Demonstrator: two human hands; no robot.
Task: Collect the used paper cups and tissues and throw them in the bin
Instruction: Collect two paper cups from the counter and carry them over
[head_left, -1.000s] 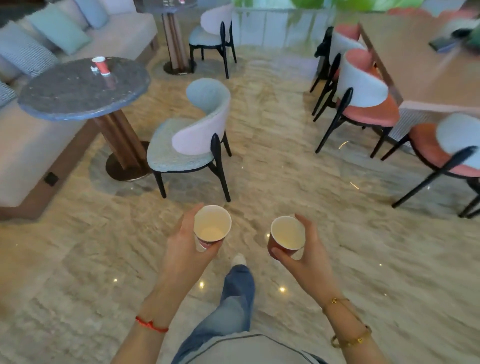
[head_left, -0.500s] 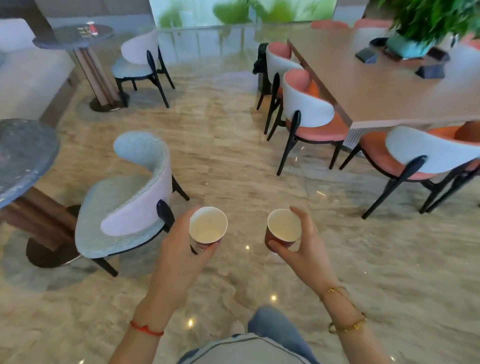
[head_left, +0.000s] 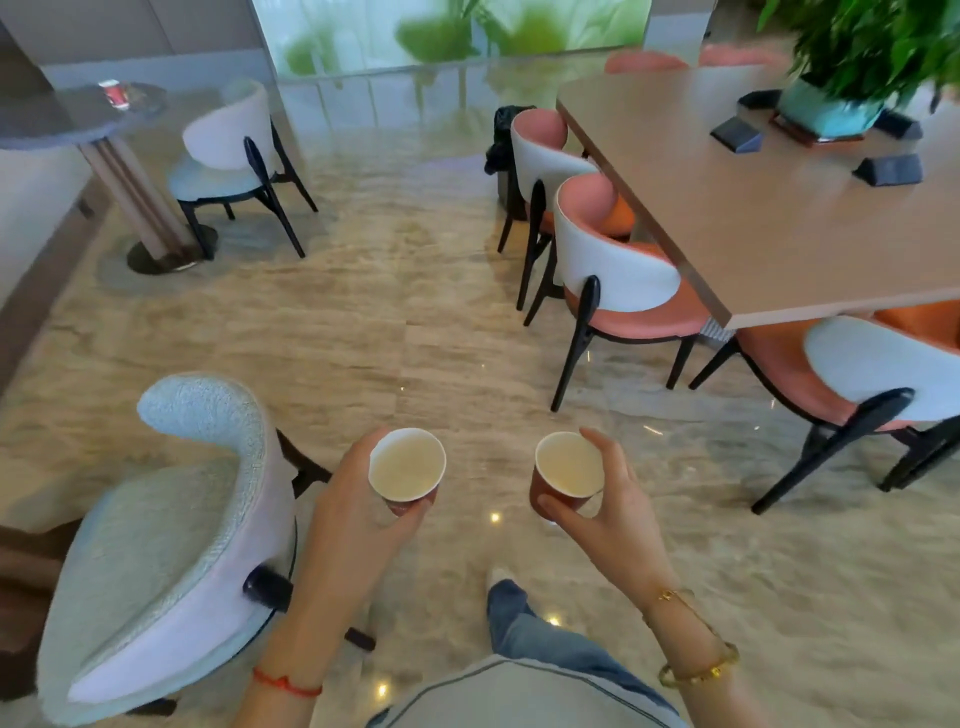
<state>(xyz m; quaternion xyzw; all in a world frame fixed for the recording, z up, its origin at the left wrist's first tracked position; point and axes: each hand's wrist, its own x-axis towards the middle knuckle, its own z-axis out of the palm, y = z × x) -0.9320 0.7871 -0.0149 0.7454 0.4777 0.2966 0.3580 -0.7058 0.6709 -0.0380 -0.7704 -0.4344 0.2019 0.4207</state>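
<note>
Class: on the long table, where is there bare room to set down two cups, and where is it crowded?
Bare: the long table's near stretch beside the pink chairs. Crowded: its far right end, around the potted plant and dark wedge blocks.

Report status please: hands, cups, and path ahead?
Left hand holds one paper cup; right hand holds another cup. Third cup on far round table. Floor ahead open; chairs on both sides.

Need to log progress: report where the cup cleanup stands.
Done: two cups collected. In hand: left hand grips one paper cup, right hand grips another cup. Left: both need binning, and a red cup sits on the far round table. No tissues visible.
</note>
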